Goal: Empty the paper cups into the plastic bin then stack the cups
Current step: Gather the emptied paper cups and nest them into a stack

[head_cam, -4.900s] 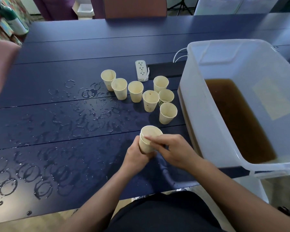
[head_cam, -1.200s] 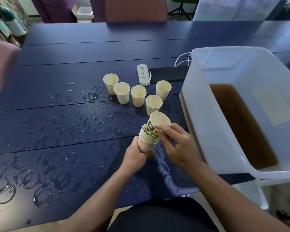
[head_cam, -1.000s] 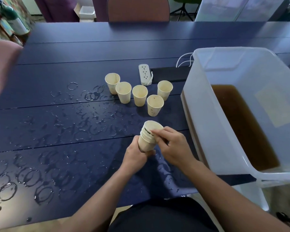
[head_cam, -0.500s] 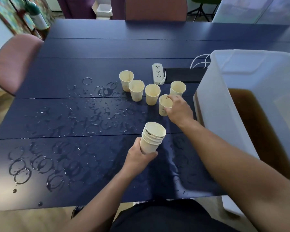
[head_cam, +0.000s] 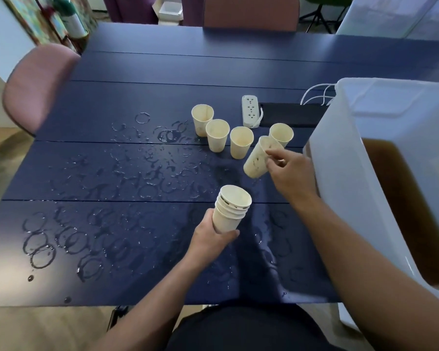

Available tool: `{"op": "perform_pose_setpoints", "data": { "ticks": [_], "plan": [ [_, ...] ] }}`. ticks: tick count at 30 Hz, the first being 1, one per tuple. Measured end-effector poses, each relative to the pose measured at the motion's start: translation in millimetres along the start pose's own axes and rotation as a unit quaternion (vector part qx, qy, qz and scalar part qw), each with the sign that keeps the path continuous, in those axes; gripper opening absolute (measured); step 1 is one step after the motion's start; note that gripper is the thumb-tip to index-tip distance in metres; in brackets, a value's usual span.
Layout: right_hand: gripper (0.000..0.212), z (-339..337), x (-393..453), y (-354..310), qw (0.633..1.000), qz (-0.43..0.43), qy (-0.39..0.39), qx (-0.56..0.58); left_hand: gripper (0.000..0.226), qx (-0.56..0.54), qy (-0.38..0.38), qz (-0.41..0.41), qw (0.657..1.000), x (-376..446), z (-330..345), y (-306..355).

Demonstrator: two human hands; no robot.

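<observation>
My left hand (head_cam: 212, 239) grips a stack of cream paper cups (head_cam: 230, 209) near the table's front, its open mouth tilted up. My right hand (head_cam: 289, 173) pinches the rim of a single empty cup (head_cam: 256, 160), lifted off the table and tilted. Several more empty cups stand upright behind it: one at the far left (head_cam: 202, 119), one beside it (head_cam: 217, 135), a third (head_cam: 240, 141) and one by the bin (head_cam: 281, 134). The clear plastic bin (head_cam: 345, 153) at the right holds brown liquid (head_cam: 401, 198).
The dark blue table (head_cam: 137, 97) is wet with ring marks and puddles (head_cam: 137, 178) on its left and middle. A white power strip (head_cam: 250, 110) with a cord lies behind the cups. A pink chair (head_cam: 33, 82) stands at the left, another at the far side.
My right hand has lifted the nearest single cup off the table and tilted it toward the stack. The left hand still holds the stack in the same place.
</observation>
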State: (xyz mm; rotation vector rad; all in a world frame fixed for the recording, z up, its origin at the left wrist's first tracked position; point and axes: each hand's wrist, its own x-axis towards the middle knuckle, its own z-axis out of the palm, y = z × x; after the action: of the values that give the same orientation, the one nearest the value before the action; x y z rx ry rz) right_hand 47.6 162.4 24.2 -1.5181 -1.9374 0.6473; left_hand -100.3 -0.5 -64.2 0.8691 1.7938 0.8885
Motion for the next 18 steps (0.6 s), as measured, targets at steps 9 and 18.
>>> {"op": "perform_pose_setpoints", "data": {
  "ticks": [9, 18],
  "plan": [
    [0.02, -54, -17, -32, 0.988, -0.045, -0.13, 0.067, 0.042, -0.046, -0.026, 0.002, 0.999, 16, 19, 9],
    [0.022, -36, -19, -22, 0.943, -0.009, -0.331, 0.031, 0.045, -0.037, -0.04, 0.006, 0.998, 19, 28, 9]
  ]
}}
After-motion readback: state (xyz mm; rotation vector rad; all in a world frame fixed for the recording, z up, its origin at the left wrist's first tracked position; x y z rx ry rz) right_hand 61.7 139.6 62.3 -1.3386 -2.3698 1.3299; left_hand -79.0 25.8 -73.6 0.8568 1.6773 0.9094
